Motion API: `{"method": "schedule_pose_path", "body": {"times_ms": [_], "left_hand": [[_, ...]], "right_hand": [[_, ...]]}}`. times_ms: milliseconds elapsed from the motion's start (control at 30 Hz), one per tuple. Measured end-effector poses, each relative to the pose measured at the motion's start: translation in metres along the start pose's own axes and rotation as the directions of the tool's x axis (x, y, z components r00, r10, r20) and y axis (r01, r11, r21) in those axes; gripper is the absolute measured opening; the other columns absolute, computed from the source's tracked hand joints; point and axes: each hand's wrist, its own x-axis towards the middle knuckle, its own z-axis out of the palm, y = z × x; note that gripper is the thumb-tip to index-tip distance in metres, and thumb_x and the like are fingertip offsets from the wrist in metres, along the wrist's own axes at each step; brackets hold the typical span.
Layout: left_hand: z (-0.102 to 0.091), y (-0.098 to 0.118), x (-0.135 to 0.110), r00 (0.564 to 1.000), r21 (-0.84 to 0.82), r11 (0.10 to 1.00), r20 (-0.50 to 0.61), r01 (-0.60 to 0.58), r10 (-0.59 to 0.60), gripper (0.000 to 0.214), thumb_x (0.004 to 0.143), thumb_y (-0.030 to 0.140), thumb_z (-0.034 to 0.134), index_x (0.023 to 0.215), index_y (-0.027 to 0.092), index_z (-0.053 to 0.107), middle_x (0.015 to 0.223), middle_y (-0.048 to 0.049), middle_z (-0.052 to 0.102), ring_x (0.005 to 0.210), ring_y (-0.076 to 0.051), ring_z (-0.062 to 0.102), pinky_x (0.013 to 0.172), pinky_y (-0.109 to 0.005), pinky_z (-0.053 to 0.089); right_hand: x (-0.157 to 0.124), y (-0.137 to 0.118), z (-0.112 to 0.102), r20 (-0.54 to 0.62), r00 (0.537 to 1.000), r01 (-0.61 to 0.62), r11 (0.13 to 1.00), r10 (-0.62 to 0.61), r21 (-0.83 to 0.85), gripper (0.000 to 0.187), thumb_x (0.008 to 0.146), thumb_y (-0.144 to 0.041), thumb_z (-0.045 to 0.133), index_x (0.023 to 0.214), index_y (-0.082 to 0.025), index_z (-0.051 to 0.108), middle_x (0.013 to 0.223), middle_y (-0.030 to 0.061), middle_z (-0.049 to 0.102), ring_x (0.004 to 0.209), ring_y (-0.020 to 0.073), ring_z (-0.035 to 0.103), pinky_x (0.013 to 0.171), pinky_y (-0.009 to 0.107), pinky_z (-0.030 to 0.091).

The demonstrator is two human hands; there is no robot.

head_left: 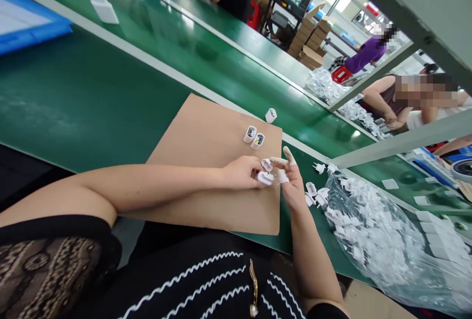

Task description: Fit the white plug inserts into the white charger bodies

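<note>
Far left on the green belt [206, 58]: one plug [105, 10], pins on, basically done. Then cardboard [199, 134]. Left hand [241, 171] with fingers pinched on a white plug head [264, 178]; two cases [250, 135] just beyond, uncapped, plus another case [271, 116] farther off. Right hand [293, 181] half open, maybe touching a second head [266, 164], hard to tell. Near right, a bag of loose heads [372, 228], so loads left.

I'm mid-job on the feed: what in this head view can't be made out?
- Head view: part of the white piece in the left hand, hidden by its fingers.
- Head view: whether the right hand touches the small white part; too small and overlapped.
- Head view: how many pieces the clear bag holds; they overlap, blurred under plastic.
- Head view: the rest of the blue-edged tray, cut off by the left edge.
</note>
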Motion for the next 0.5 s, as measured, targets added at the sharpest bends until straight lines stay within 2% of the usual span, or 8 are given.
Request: {"method": "schedule_pose_path", "body": {"times_ms": [33, 100, 167, 233, 300, 367, 433, 500], "left_hand": [[-0.006, 0.008, -0.003, 0.999, -0.012, 1.000, 0.045, -0.019, 0.019, 0.022, 0.070, 0.031, 0.086, 0.081, 0.016, 0.074, 0.083, -0.0016, 0.064, 0.067, -0.013, 0.062, 0.063, -0.025, 0.050], [-0.023, 0.025, -0.005, 0.996, -0.029, 0.997, 0.061, -0.065, 0.067, 0.028, 0.071, 0.037, 0.086, 0.087, 0.016, 0.074, 0.087, -0.0030, 0.068, 0.071, -0.015, 0.064, 0.064, -0.025, 0.051], [-0.044, 0.035, 0.003, 0.996, 0.000, 0.997, -0.054, -0.076, 0.076, 0.036, 0.073, 0.044, 0.084, 0.096, 0.018, 0.074, 0.095, -0.0051, 0.071, 0.079, -0.017, 0.066, 0.066, -0.026, 0.052], [-0.070, 0.032, 0.023, 0.968, 0.097, 0.995, -0.250, 0.007, 0.018, 0.043, 0.073, 0.050, 0.082, 0.101, 0.019, 0.073, 0.101, -0.0061, 0.073, 0.086, -0.020, 0.067, 0.071, -0.028, 0.053], [-0.099, 0.015, 0.056, 0.896, 0.240, 0.956, -0.442, 0.168, -0.047, 0.046, 0.073, 0.055, 0.078, 0.101, 0.018, 0.072, 0.100, -0.0059, 0.074, 0.089, -0.022, 0.067, 0.077, -0.030, 0.053], [-0.128, -0.010, 0.095, 0.824, 0.386, 0.864, -0.564, 0.322, -0.055, 0.043, 0.075, 0.055, 0.074, 0.096, 0.017, 0.072, 0.094, -0.0060, 0.073, 0.092, -0.025, 0.066, 0.080, -0.031, 0.051], [-0.155, -0.037, 0.130, 0.816, 0.480, 0.775, -0.573, 0.412, -0.079, 0.042, 0.077, 0.054, 0.068, 0.095, 0.017, 0.071, 0.092, -0.0063, 0.071, 0.094, -0.027, 0.066, 0.080, -0.032, 0.049], [-0.175, -0.059, 0.154, 0.824, 0.550, 0.697, -0.558, 0.459, -0.102, 0.042, 0.078, 0.053, 0.065, 0.097, 0.016, 0.070, 0.094, -0.0077, 0.070, 0.098, -0.030, 0.065, 0.080, -0.034, 0.048]], "right_hand": [[0.002, 0.006, 0.000, -0.029, 1.000, -0.005, 0.999, 0.006, 0.048, 0.048, 0.100, -0.034, 0.049, 0.148, -0.030, 0.052, 0.130, 0.0069, 0.070, 0.120, 0.0236, 0.065, 0.117, 0.051, 0.042], [0.007, 0.018, 0.001, -0.037, 0.998, 0.041, 0.999, -0.042, -0.035, 0.050, 0.100, -0.033, 0.051, 0.150, -0.029, 0.052, 0.144, 0.0095, 0.063, 0.136, 0.0262, 0.056, 0.120, 0.051, 0.039], [0.010, 0.027, 0.005, 0.082, 0.990, 0.125, 0.973, -0.110, -0.195, 0.053, 0.093, -0.023, 0.059, 0.146, -0.026, 0.057, 0.149, 0.0111, 0.060, 0.142, 0.0289, 0.050, 0.122, 0.052, 0.036], [0.011, 0.032, 0.010, 0.186, 0.974, 0.184, 0.937, -0.132, -0.298, 0.056, 0.087, -0.009, 0.058, 0.141, -0.025, 0.062, 0.144, 0.0114, 0.063, 0.137, 0.0289, 0.052, 0.119, 0.050, 0.040], [0.011, 0.034, 0.014, 0.189, 0.976, 0.173, 0.911, -0.108, -0.375, 0.055, 0.083, 0.000, 0.053, 0.131, -0.023, 0.067, 0.131, 0.0107, 0.069, 0.125, 0.0271, 0.058, 0.111, 0.046, 0.047], [0.011, 0.033, 0.016, 0.152, 0.986, 0.129, 0.890, -0.068, -0.437, 0.044, 0.085, -0.001, 0.056, 0.122, -0.021, 0.070, 0.119, 0.0111, 0.071, 0.113, 0.0268, 0.060, 0.102, 0.043, 0.051], [0.010, 0.030, 0.016, 0.109, 0.993, 0.083, 0.884, -0.037, -0.461, 0.033, 0.091, -0.013, 0.063, 0.123, -0.018, 0.068, 0.114, 0.0118, 0.070, 0.108, 0.0275, 0.060, 0.097, 0.041, 0.051], [0.008, 0.027, 0.015, 0.037, 0.999, 0.009, 0.899, 0.008, -0.438, 0.035, 0.096, -0.029, 0.066, 0.129, -0.018, 0.064, 0.113, 0.0115, 0.071, 0.105, 0.0271, 0.062, 0.094, 0.039, 0.050]]}}
